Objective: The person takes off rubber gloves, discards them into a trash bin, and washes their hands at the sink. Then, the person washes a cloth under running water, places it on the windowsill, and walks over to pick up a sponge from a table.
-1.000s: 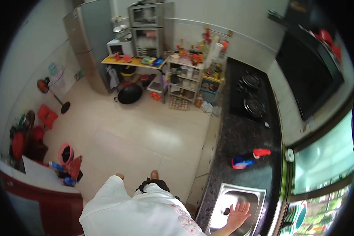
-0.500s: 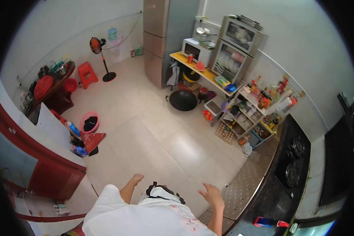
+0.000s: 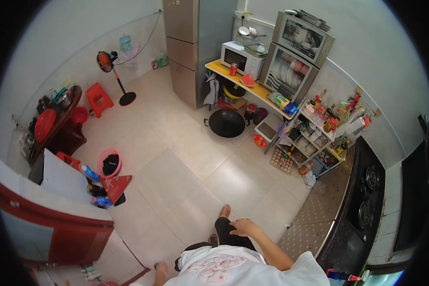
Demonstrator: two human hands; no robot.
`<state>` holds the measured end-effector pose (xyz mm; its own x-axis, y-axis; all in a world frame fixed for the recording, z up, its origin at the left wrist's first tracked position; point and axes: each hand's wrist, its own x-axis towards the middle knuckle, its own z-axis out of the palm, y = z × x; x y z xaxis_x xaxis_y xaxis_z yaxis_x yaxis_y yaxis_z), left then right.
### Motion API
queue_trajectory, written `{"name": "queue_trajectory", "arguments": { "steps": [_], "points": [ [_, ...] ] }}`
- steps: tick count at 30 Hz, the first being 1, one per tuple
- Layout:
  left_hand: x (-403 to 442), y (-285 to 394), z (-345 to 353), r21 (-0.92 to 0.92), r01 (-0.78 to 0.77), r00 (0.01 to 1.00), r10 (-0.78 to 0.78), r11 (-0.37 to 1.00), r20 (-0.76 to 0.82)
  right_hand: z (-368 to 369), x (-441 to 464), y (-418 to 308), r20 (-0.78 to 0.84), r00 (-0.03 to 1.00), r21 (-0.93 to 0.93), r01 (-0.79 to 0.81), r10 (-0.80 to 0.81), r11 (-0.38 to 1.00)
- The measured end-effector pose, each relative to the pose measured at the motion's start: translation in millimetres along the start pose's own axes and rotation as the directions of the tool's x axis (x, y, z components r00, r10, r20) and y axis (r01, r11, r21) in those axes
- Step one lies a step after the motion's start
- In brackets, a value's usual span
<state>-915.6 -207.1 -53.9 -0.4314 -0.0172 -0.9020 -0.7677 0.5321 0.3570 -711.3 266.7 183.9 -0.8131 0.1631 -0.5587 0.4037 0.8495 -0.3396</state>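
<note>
My right hand hangs in front of my dark-trousered leg, fingers apart and empty. Low at the body's other side is my left hand, small and blurred, so its fingers cannot be made out. Neither hand is seen holding an object. One sandalled foot is forward on the tiled floor. Farther ahead, a black wok rests on the floor by a yellow-topped table. On that table are a white microwave, a red can and a watermelon slice.
To the right run a black stove counter and a shelf of bottles, with egg trays below. A fridge, fan, red stool, pink basin and red door stand farther left.
The body has stepped forward, and a leg and foot now show. My right hand has swung inward before the leg; my left hand has dropped back toward the bottom edge.
</note>
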Motion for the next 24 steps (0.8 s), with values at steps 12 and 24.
{"name": "queue_trajectory", "arguments": {
  "steps": [12,24],
  "points": [
    [44.0,113.1,104.5,0.632,-0.504,0.847,0.478,0.588,0.231,-98.9,119.9,109.7,0.151,0.973,-0.006,-0.177,0.176,0.984],
    [-28.5,344.1,139.3,-0.315,-0.378,0.926,0.358,0.871,-0.119,-264.5,309.8,94.0,-0.395,0.841,0.014,0.407,-0.369,0.913]
  ]
}}
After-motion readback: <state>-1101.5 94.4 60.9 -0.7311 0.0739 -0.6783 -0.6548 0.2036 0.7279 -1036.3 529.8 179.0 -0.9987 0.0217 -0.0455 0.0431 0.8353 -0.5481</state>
